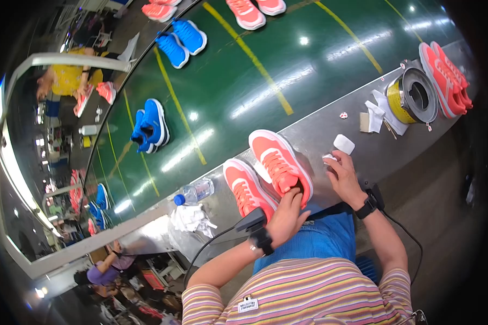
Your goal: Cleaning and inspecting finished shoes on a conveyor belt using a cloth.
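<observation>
In the head view, a coral-orange sneaker [279,165] with a white sole is held at its heel by the left hand [286,216], the fingers closed around the back of the shoe, which rests on the grey metal bench [320,132] just in front of the body. Its partner, a second coral sneaker [248,188], lies just beside it on the left, untouched. The right hand [342,176] is curled narrowly around a small white piece — what it is cannot be told — and a white rounded block [344,144] sits just beyond the fingertips.

As a judgement, the pair is in mid-handling: one shoe is being worked at the heel, the other is yet to be taken up. Further pairs, blue sneakers [149,125] among them, are seen lying on the glossy green belt [244,81]. A clear plastic bottle [195,192], crumpled white cloth [190,218] and a round metal tin with a yellow band [412,96] stand on the bench.
</observation>
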The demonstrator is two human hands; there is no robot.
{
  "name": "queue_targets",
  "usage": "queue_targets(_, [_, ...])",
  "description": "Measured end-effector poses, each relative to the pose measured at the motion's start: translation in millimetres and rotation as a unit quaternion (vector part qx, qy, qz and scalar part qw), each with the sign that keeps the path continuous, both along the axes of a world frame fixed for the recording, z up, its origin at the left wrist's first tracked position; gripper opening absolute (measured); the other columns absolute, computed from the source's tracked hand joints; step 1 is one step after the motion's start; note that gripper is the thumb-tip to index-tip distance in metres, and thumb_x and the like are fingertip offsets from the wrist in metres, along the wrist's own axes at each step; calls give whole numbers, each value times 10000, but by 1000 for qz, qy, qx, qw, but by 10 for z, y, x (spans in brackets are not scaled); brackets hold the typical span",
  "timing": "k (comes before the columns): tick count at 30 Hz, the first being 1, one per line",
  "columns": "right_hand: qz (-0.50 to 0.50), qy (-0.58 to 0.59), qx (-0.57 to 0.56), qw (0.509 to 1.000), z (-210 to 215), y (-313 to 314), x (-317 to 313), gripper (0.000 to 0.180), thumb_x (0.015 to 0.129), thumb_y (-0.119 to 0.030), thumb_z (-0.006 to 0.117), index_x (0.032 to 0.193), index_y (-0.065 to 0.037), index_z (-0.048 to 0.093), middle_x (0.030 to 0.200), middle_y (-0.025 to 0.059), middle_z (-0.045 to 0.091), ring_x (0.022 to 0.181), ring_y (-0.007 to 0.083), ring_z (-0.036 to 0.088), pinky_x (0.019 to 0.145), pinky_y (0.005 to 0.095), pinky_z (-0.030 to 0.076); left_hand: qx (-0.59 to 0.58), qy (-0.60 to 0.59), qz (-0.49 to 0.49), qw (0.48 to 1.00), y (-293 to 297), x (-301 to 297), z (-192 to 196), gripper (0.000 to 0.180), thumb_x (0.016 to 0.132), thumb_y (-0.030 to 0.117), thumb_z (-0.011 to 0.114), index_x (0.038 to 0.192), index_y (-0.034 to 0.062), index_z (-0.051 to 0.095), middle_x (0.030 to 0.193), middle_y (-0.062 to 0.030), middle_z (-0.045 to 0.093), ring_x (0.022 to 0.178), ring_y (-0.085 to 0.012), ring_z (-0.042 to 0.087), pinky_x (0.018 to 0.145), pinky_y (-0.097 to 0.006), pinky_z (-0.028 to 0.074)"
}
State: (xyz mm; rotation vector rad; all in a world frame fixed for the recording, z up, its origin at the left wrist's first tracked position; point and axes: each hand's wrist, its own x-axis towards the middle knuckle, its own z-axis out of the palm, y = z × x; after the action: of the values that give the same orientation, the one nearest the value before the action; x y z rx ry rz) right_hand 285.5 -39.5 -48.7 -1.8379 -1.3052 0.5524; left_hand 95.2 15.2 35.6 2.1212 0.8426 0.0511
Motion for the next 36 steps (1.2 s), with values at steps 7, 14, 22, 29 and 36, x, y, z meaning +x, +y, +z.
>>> queue_targets(7, [232,-4,26,972,835,-107,-445,439,649,-95,665,1077,-122,573,1045,116,509,939,290,490,835,396,386,20,-62,379,923,-189,-1203,1,438,684,23,636,1079,-14,450,1005,-155,489,975,-287,474,794,-341,433])
queue_targets(14, [304,-107,-54,945,44,14,-965,353,811,-170,482,1163,-198,485,1250,163,439,1172,351,398,994,513,253,-164,-170,342,910,-25,-1119,-1152,333,803,94,458,1113,-28,445,957,-110,547,892,-201,535,800,-323,437])
queue_targets(22, [433,-219,-217,847,352,272,-1166,524,637,-274,655,1135,-185,523,818,191,572,825,345,567,723,457,401,-255,-155,253,920,194,-1154,-1228,358,780,76,482,1115,-33,416,964,-158,576,896,-238,573,784,-328,462])
queue_targets(29, [369,-71,-118,919,1442,1109,203,617,599,-559,672,980,-77,627,757,187,623,719,338,608,636,397,476,-379,-159,372,832,506,-893,-347,487,875,265,503,1269,25,349,1223,-158,436,1021,-268,515,913,-410,399])
queue_targets(36, [261,-322,-78,906,1543,2201,2457,382,597,-413,678,890,-174,624,767,88,628,690,270,610,622,392,473,-171,-68,391,902,702,-581,-394,355,818,211,563,1066,-42,542,916,-155,601,873,-222,592,757,-290,465])
